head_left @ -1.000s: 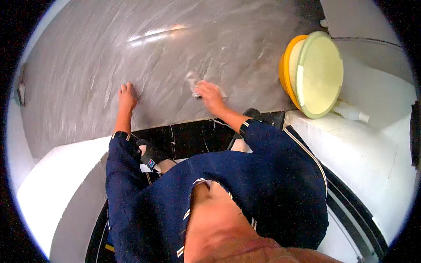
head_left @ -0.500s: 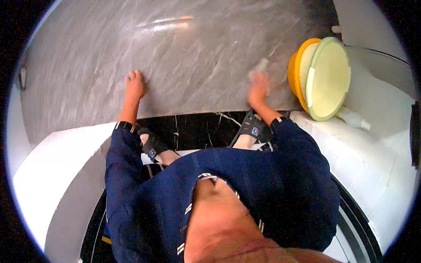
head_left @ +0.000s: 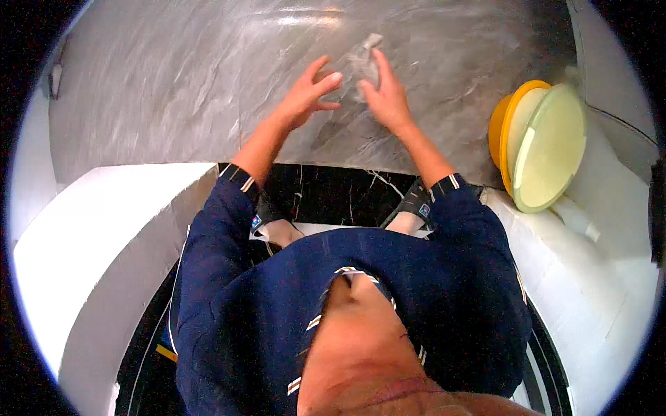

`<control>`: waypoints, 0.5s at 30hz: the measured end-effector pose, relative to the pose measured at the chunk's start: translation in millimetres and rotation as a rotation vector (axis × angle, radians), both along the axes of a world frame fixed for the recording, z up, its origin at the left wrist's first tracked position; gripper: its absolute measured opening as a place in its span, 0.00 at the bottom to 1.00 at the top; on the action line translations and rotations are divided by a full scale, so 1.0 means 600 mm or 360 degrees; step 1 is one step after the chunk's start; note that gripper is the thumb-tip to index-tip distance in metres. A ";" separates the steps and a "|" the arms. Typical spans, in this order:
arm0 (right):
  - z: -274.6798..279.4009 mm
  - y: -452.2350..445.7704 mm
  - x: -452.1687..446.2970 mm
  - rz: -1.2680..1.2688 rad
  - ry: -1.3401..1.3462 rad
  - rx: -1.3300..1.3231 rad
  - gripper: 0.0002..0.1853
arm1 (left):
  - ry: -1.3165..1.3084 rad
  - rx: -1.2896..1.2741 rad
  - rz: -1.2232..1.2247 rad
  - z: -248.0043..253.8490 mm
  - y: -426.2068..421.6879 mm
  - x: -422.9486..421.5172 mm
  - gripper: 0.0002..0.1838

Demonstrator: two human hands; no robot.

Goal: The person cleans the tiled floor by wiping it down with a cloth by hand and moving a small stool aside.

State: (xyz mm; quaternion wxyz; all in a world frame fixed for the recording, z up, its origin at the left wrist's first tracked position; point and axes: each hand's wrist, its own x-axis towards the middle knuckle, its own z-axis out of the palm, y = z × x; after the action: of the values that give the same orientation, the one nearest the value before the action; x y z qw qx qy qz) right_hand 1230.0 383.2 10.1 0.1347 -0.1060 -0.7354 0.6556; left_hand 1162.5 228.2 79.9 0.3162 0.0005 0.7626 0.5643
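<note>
My left hand (head_left: 310, 96) is raised over the grey marbled surface (head_left: 159, 90), fingers spread and nothing in them. Facing it from the right, my right hand (head_left: 388, 96) holds a thin, pale grey cloth (head_left: 372, 43) between its thumb and fingers. The cloth looks crumpled and partly see-through, and its lower part is blurred. A small gap separates the two hands.
A pale green basin (head_left: 551, 149) leans on its side against an orange basin (head_left: 501, 132) at the right. A white bottle (head_left: 579, 220) lies below them. White ledges (head_left: 132, 201) flank me, and black marbled flooring (head_left: 326, 197) lies around my sandalled feet.
My left hand has lifted from the grey surface and moved inward, its fingers spreading. My right hand has moved forward and left with the cloth. The view has shifted slightly.
</note>
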 end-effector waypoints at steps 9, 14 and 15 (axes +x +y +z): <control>-0.095 0.027 0.043 0.0561 -0.0348 0.0500 0.17 | 0.0791 -0.0963 0.0079 0.053 -0.115 -0.086 0.25; -0.165 -0.015 0.136 0.0575 0.0169 0.0933 0.13 | 0.1276 -0.1385 0.0596 0.044 -0.505 -0.236 0.30; -0.167 -0.021 0.137 0.0528 0.0191 0.0977 0.13 | 0.1431 -0.1471 0.0683 0.010 -0.637 -0.281 0.29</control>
State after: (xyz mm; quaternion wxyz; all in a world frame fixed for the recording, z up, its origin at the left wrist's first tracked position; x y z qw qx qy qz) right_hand 1311.9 370.7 -89.9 0.0948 0.0990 -0.8962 0.4220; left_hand 994.0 -153.7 85.7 -0.1828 -0.0515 0.9660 0.1756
